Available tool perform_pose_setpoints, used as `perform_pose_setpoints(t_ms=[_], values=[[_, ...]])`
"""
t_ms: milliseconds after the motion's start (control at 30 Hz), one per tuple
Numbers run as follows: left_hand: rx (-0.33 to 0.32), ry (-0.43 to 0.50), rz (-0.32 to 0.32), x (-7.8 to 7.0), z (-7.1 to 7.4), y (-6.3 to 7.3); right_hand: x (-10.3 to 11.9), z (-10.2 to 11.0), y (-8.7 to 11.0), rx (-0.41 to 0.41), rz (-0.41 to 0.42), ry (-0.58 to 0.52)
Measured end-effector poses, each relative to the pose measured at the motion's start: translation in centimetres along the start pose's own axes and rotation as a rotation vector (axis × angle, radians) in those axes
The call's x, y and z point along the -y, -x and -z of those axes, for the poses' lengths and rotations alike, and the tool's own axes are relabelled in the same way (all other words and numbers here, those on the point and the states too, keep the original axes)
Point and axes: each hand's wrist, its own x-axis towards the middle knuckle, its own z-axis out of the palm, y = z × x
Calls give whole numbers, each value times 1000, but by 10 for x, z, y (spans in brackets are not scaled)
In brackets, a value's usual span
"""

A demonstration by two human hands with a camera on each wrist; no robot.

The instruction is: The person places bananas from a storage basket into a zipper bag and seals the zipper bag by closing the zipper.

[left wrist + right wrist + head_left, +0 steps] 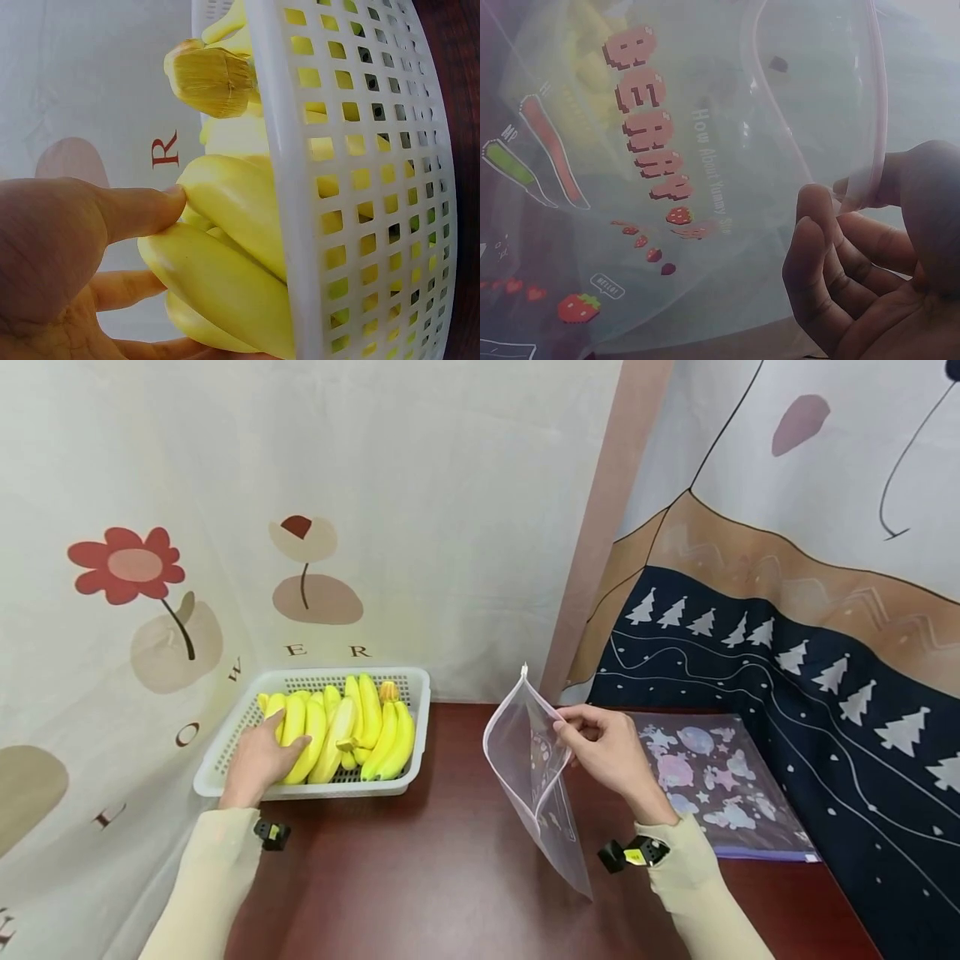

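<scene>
In the head view, a white perforated basket (408,693) holds several yellow bananas (348,727). My left hand (262,752) reaches over its left side and grips bananas at that end. The left wrist view shows the thumb (142,210) against one banana (217,285) and the other fingers curving behind, partly hidden. With thumb and fingers, my right hand (607,747) pinches the rim of a translucent zip bag (517,752). The bag hangs upright above the table with its mouth agape. Strawberry prints and pink "BERRY" lettering (165,150) cannot be placed there; they show on the bag (727,277) in the right wrist view.
A second zip bag (697,777), flat and printed with pastel figures, lies at the right of the dark red table (360,877). Patterned cloth (450,527) hangs behind and along both sides. Each wrist wears a small black camera.
</scene>
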Motion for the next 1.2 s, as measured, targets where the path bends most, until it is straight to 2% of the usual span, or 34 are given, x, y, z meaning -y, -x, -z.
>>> perform_pose_setpoints(t_ms=[233,433,667,833,1000,1200], values=[[-15,43,21,2,1,2,1,-1,0,-2,-1,-1],[-46,50,18,-5,2,6,-1,-2,3,-4,-10,4],[-116,55,-42,-26,9,14,0,1,2,-3,3,-10],[-139,64,-88,-40,14,21,1,2,1,1,7,-11],[-163,78,-114,-51,15,29,1,2,1,4,12,-9],[-220,93,-168,-66,16,38,1,2,1,2,1,-9]])
